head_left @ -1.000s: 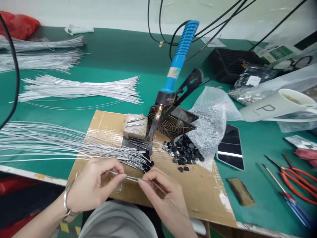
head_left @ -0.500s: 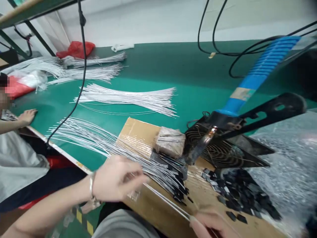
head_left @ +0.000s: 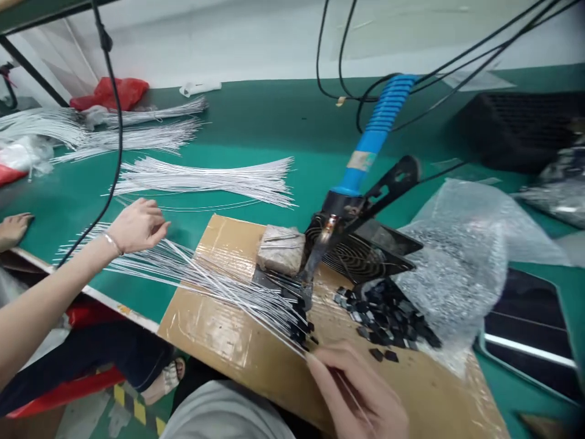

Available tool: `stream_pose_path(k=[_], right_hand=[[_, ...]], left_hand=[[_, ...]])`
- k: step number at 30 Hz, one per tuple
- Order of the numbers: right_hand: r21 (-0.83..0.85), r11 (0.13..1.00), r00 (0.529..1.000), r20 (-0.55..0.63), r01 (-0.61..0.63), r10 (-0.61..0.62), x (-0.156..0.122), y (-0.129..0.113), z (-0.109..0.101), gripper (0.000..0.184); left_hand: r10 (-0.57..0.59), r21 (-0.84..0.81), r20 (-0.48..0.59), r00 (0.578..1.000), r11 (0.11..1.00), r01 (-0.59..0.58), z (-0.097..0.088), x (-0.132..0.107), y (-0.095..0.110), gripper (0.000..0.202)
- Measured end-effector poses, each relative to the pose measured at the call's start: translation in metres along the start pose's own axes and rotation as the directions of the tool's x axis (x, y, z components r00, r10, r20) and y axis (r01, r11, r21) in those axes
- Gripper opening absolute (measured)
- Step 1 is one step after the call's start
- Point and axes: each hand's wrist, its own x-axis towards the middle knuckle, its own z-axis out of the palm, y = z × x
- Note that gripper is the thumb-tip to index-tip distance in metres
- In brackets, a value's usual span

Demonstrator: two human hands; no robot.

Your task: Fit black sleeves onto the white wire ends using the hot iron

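My right hand (head_left: 359,390) pinches thin white wires (head_left: 256,314) near their end, above the front of the cardboard (head_left: 214,335). Up and to the left they stretch to my left hand (head_left: 139,225), whose curled fingers close on the far end. Beneath these lies a loose bundle of similar white wires (head_left: 150,265), partly on the cardboard and partly on the green table. A blue-handled soldering iron (head_left: 377,125) stands tilted in a black stand (head_left: 351,256). Beside it is a pale block (head_left: 282,249) with thin metal pins on top.
Small black pieces (head_left: 384,311) lie piled on the cardboard, beside a clear plastic bag (head_left: 457,262) of small shiny parts. A dark flat device (head_left: 530,329) lies at right. More wire bundles (head_left: 205,180) lie behind. A black cable (head_left: 119,122) hangs at left, near another person's hand (head_left: 16,230).
My left hand has moved left and away from my right hand, along the wires, so a longer stretch shows between them. The view has swung right.
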Motion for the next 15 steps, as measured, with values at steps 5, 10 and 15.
stream_pose_path(k=[5, 10, 15], right_hand=[[-0.035, 0.999, 0.990, 0.142, 0.013, -0.007, 0.009, -0.005, 0.013, 0.025], [-0.068, 0.997, 0.994, 0.107, 0.027, -0.020, 0.012, -0.011, 0.012, 0.022], [-0.073, 0.997, 0.997, 0.074, -0.011, 0.016, 0.011, -0.012, 0.010, 0.021]], left_hand=[[0.019, -0.094, -0.171, 0.985, 0.995, -0.036, 0.024, -0.040, 0.087, 0.019], [0.221, -0.526, -0.073, 0.973, 0.820, -0.226, 0.043, -0.055, 0.212, 0.031], [0.209, -0.665, 0.072, 0.975, 0.739, -0.110, 0.057, -0.046, 0.236, 0.019]])
